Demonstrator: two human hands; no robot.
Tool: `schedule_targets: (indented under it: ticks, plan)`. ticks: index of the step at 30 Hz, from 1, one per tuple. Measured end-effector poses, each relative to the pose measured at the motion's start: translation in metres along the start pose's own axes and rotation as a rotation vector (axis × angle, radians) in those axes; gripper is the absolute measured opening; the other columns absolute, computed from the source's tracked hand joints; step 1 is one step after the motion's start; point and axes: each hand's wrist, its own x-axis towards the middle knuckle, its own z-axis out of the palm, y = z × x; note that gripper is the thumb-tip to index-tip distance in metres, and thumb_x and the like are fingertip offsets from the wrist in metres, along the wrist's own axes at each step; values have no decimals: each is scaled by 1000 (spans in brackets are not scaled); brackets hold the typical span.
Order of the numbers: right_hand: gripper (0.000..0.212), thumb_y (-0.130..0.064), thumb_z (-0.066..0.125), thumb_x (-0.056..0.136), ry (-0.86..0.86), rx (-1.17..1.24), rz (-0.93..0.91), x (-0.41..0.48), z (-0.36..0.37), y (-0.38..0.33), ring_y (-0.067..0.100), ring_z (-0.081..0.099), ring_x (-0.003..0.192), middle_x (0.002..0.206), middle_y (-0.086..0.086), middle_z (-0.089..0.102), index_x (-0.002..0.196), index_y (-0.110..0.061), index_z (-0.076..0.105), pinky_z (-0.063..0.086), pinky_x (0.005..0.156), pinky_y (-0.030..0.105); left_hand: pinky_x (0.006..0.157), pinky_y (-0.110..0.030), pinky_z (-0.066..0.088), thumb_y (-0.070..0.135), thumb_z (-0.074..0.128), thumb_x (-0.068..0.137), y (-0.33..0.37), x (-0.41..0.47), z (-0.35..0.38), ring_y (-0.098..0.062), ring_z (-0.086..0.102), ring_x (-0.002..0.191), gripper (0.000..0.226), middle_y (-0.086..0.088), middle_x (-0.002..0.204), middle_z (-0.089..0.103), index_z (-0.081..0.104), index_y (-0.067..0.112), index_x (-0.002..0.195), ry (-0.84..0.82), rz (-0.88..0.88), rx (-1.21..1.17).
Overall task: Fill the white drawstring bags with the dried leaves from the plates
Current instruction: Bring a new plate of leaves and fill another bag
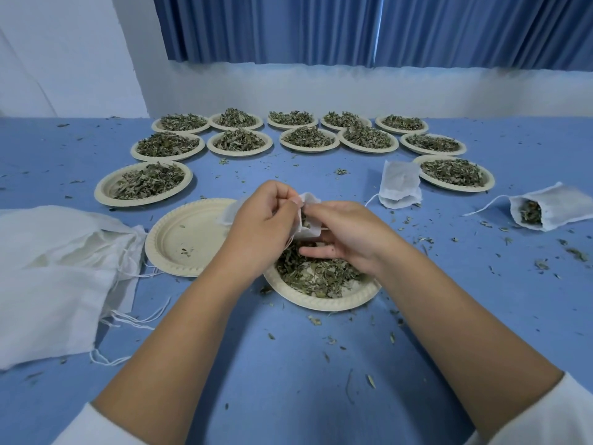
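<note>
White sleeves (96, 425) are framing the nearest edge, with both bare forearms reaching out over the blue bench (288, 364). The left grip (266, 226) is curling its fingers around the rim of a small white drawstring bag (311, 233), holding it up just above a near plate (321, 305). The right grip (346, 232) is pinching thumb and forefinger at the bag's open mouth; whether leaves are sitting between those fingertips cannot be told. Its other fingers are stretching out low over the dried leaves (317, 274) lying on that plate. Just to the left, an emptied plate (179, 239) is holding only a few crumbs. Further left, a pile of flat white bags (54, 268) is lying with strings trailing. To the right, two bags are lying on their sides: one closed (399, 184), one showing leaves in its mouth (552, 207). Far plates (239, 141) heaped with leaves are curving across the bench, with scattered leaf bits lying around.
</note>
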Motion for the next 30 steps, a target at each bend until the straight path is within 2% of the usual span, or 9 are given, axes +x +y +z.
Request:
schedule_targets:
  ticks: [7,11,13,15,19,22,24,27,30]
  plan:
    - [9,-5,60,93,-46,-8,-56,-2,0,2,13,71,71,76,7,71,88,-3,67,57,63,23,40,-9,31,10,48,100,7,-6,4,1,38,38,13,6,59,50,54,14,89,-136,35,-18]
    - [13,-9,61,94,-22,-33,-115,-1,1,2,12,72,75,79,6,72,95,3,68,57,65,22,42,-11,31,11,49,100,4,-4,4,1,38,40,14,7,59,50,54,16,88,-91,49,16]
    - [24,-24,59,97,6,-213,-138,-3,-2,-1,7,70,67,71,-5,70,87,-4,70,57,64,23,45,-15,32,12,49,100,1,0,2,0,38,41,16,8,58,50,54,19,87,-1,42,43]
    - [38,-36,52,99,115,-528,-215,-3,-10,-4,8,59,56,67,-8,63,84,-5,70,52,62,28,47,-21,33,14,48,101,-3,3,0,-1,38,41,16,7,59,51,53,21,87,88,11,41]
    - [32,-29,42,99,172,-860,-304,-3,-24,-12,11,60,66,86,-4,70,96,-21,73,48,68,32,45,-19,34,18,49,100,-6,9,-5,-2,40,40,14,6,61,55,53,21,87,221,-50,6]
    - [27,-45,56,94,73,-1081,-274,-5,-25,-10,2,62,74,91,-8,69,105,-24,69,48,68,25,41,-16,31,18,49,100,-9,11,-7,-2,39,38,14,4,64,57,54,22,87,254,-68,-4]
    - [44,-58,61,86,50,-1245,-252,-5,-25,-7,8,59,93,101,-11,60,114,-24,65,48,81,30,41,-16,31,19,49,100,-9,11,-8,-2,39,38,14,4,64,57,55,22,88,255,-72,-10]
    - [59,-66,58,84,47,-1365,-172,-8,-25,-6,15,56,104,108,-5,54,122,-20,61,46,82,31,42,-16,33,19,50,100,-9,10,-7,-2,40,40,13,5,65,58,56,22,89,256,-72,-4]
    - [51,-61,58,87,3,-1295,-157,-9,-23,-7,13,57,101,107,-7,59,116,-19,64,47,82,30,43,-16,34,18,50,99,-8,10,-7,-1,41,40,14,4,65,58,55,22,88,257,-70,-5]
